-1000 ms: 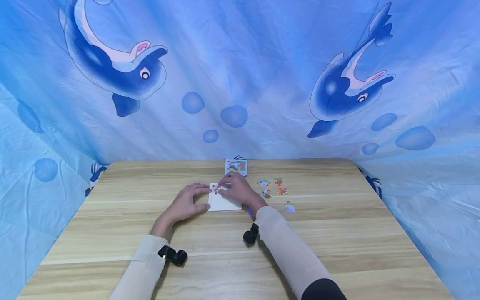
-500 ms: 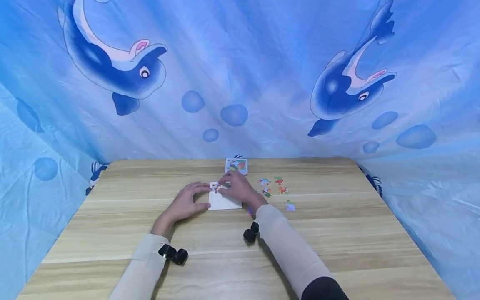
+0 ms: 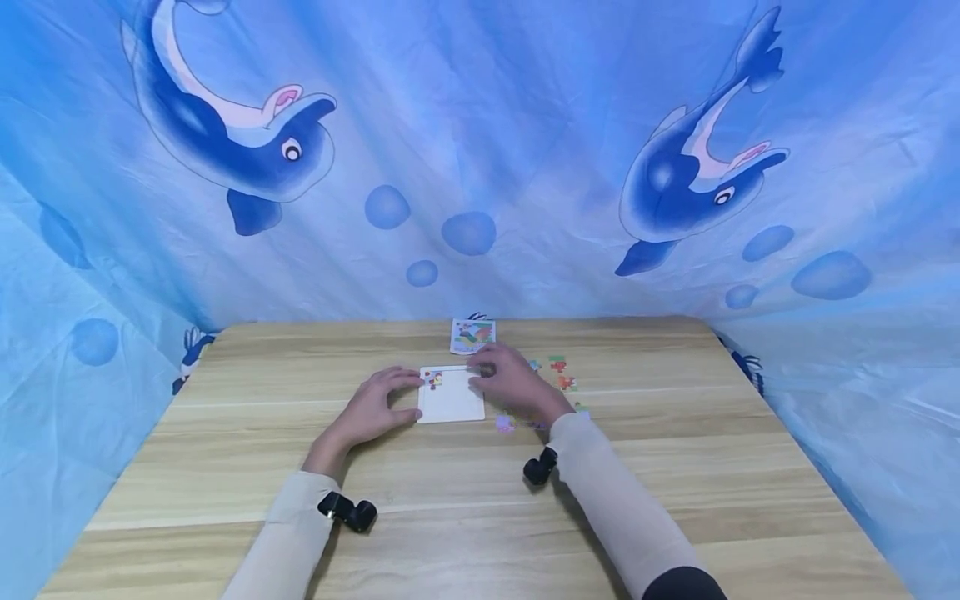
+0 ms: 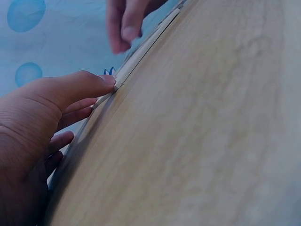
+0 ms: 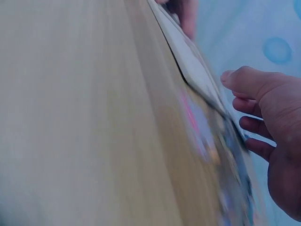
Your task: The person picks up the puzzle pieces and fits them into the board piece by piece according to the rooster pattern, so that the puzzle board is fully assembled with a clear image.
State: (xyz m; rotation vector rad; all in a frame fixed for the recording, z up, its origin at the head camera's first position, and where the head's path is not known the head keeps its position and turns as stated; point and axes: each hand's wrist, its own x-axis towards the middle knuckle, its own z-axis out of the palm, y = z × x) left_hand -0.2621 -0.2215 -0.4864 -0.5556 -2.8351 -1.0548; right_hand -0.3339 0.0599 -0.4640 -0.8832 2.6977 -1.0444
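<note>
A white puzzle board [image 3: 453, 402] lies on the table, with a small group of colourful puzzle pieces [image 3: 433, 380] in its upper left corner. My left hand [image 3: 377, 405] rests against the board's left side, thumb near the lower corner and fingertips near the upper one. In the left wrist view its thumb touches the board's edge [image 4: 136, 59]. My right hand [image 3: 516, 385] hovers over the board's right edge, thumb and fingers apart. Nothing shows between its fingers in the right wrist view, where the hand [image 5: 277, 110] is beside the board.
Loose puzzle pieces lie right of the board, among them a red and green one [image 3: 557, 364], an orange one [image 3: 567, 382] and a purple one [image 3: 506, 423]. Some are partly hidden by my right hand. A picture card [image 3: 473, 335] lies behind the board.
My right hand has let go at the board's upper left corner and moved right, uncovering the pieces there. My left hand has stayed at the board's left edge.
</note>
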